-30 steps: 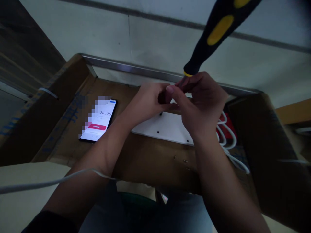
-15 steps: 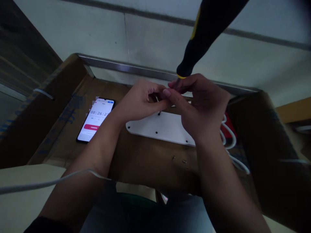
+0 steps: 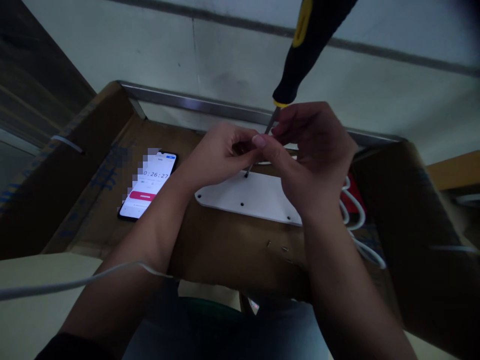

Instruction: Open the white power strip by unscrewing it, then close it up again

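A screwdriver (image 3: 305,60) with a black and yellow handle stands tilted, its handle up and to the right. Its thin shaft runs down between my hands to a hole near the far edge of a long white panel (image 3: 258,197). My left hand (image 3: 223,152) is closed, thumb and fingers pinching the lower shaft. Against the shaft just above is the thumb of my right hand (image 3: 311,155), with its curled fingers behind, below the handle. The fingertips partly hide the shaft. Two small screws (image 3: 285,249) lie on the cardboard in front of the panel.
A phone (image 3: 144,200) showing a running timer lies left of my left forearm. White cable (image 3: 360,215) loops beside a red item (image 3: 352,197) on the right. Cardboard walls (image 3: 416,225) rise at both sides, and a metal rail (image 3: 195,104) runs along the back.
The screwdriver handle has shifted slightly up and left and turned, showing more yellow. More shaft shows below it. My right fingers have loosened and risen a little; my left hand has barely moved.
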Demonstrator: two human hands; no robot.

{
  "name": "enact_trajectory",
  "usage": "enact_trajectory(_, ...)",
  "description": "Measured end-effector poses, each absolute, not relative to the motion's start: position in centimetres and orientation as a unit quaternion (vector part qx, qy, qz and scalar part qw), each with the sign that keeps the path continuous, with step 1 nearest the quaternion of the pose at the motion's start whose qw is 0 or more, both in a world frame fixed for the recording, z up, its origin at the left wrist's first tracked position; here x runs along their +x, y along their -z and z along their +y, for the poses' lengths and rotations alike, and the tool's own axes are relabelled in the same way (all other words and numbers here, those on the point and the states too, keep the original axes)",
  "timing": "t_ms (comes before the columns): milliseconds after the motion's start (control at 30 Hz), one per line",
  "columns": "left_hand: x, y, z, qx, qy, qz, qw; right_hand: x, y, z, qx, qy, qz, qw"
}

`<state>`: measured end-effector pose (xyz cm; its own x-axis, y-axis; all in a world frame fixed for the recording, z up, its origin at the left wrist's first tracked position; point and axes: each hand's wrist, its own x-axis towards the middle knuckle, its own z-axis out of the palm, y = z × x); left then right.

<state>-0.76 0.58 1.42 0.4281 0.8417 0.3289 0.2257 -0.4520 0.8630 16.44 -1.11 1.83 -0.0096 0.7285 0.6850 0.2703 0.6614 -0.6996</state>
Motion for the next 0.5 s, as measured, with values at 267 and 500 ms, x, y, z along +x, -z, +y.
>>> enact_trajectory(267, -1.5, -2.0, 0.8, 0.789, -0.316, 0.363, 0.382, 16.4, -1.7, -1.2, -0.363, -0.158, -0.666, 0.633)
enact_trajectory(500, -2.4, -2.5, 1.1, 0.818, -0.067, 0.464, 0.333, 16.4, -1.6, -1.6, -0.376, -0.161, -0.685, 0.603)
